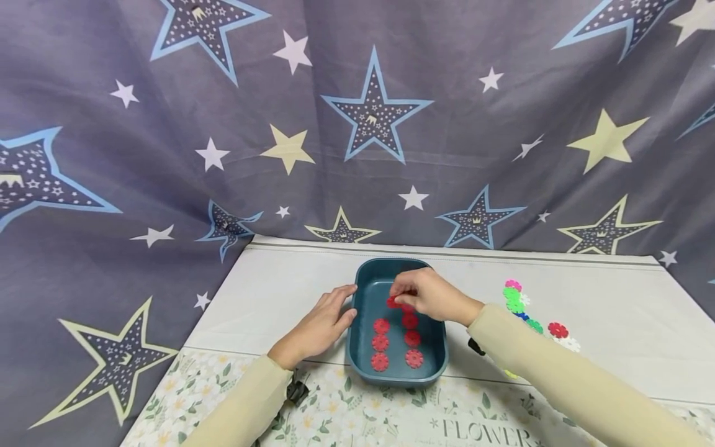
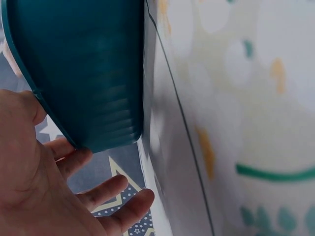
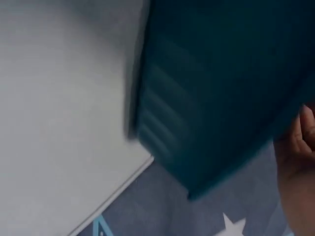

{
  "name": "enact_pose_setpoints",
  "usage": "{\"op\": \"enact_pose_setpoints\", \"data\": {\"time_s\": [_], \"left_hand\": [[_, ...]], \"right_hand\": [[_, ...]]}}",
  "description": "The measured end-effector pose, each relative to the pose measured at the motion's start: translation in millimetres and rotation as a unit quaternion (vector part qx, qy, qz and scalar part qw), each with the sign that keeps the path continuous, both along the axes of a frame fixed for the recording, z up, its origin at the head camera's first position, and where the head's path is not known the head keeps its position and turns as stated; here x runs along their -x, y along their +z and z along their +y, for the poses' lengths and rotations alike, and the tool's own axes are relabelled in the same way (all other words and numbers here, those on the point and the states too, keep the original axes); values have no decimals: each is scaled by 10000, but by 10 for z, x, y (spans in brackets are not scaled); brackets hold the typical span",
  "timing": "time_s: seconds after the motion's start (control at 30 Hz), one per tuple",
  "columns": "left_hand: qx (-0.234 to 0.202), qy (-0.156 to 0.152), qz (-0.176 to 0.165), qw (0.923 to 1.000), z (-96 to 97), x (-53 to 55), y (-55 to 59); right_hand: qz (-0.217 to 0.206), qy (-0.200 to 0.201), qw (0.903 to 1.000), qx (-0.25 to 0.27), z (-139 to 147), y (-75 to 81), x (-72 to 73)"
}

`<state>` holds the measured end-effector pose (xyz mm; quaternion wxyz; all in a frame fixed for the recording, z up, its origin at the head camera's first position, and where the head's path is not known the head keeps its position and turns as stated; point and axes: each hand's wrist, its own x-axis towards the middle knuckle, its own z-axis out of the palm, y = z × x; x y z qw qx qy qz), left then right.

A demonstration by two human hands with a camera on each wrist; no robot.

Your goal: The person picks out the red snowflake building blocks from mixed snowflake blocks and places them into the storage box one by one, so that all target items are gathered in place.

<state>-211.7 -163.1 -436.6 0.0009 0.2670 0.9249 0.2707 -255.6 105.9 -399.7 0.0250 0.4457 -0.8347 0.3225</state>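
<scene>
A dark teal plastic bin stands on the table, its long side running away from me. My left hand rests against its left rim; in the left wrist view this hand has thumb and fingers loosely spread at the edge. Over the far right part of the bin, my right hand pinches a red snowflake disc with its fingertips. On the bin floor, red discs lie in two columns: a left one and a right one, whose far end the right hand partly covers.
Right of the bin lie loose discs: pink, green, blue, red and white. The right sleeve hides part of that area. A star-patterned curtain hangs behind the table.
</scene>
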Motion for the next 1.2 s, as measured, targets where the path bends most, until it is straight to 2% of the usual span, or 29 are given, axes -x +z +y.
{"op": "enact_pose_setpoints", "data": {"time_s": [0.17, 0.37, 0.47, 0.67, 0.93, 1.07, 1.2], "left_hand": [[14, 26, -46, 10000, -2, 3, -4], [-18, 4, -96, 10000, -1, -3, 10], [-24, -8, -86, 10000, -3, -1, 11], [-6, 15, -66, 10000, -6, 10, -12], [-20, 7, -118, 9999, -15, 16, -11], [12, -6, -56, 10000, -16, 21, -36], [78, 7, -82, 9999, -15, 20, -24]], "right_hand": [[-258, -180, 9989, -336, -152, -63, 106], [-733, 41, 9961, -497, -252, -165, 220], [-799, 22, 9947, -645, -281, -211, 249], [-620, -202, 9931, -970, -290, -268, 250], [-142, -186, 9937, -1099, -313, -326, 262], [131, -291, 9961, -820, -289, -296, 231], [557, -425, 9971, -280, -167, -143, 142]]}}
